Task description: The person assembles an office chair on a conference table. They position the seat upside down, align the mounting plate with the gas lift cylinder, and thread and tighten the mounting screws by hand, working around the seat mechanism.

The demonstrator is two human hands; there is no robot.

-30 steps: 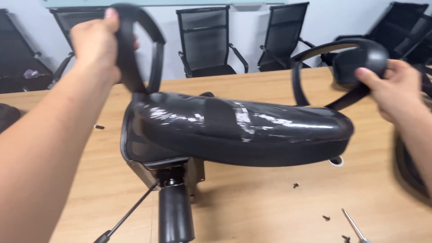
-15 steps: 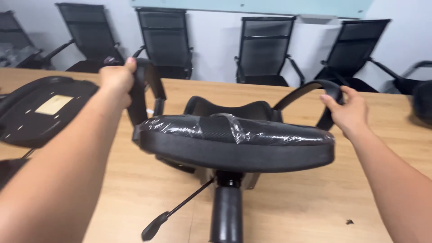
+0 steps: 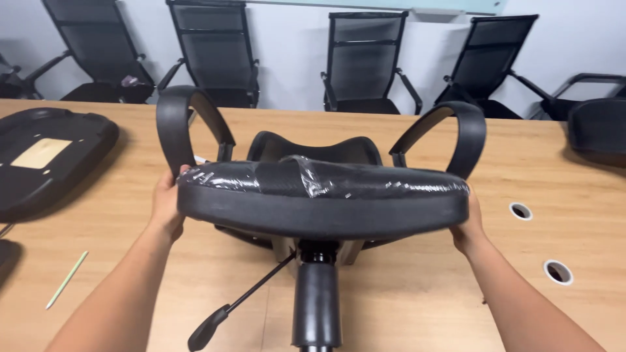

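Both hands got shifted off the armrests; left hand (image 3: 168, 203) and right hand (image 3: 467, 225) are now clamped, fingers wrapped, on the seat cushion (image 3: 323, 199) above the bench (image 3: 554, 176).

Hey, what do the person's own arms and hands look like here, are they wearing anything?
Both forearms come up from the bottom edge, bare: no sleeves in view. The left hand and right hand wear no gloves. No watch, bracelet or ring shows on the parts visible; most of the fingers are hidden.
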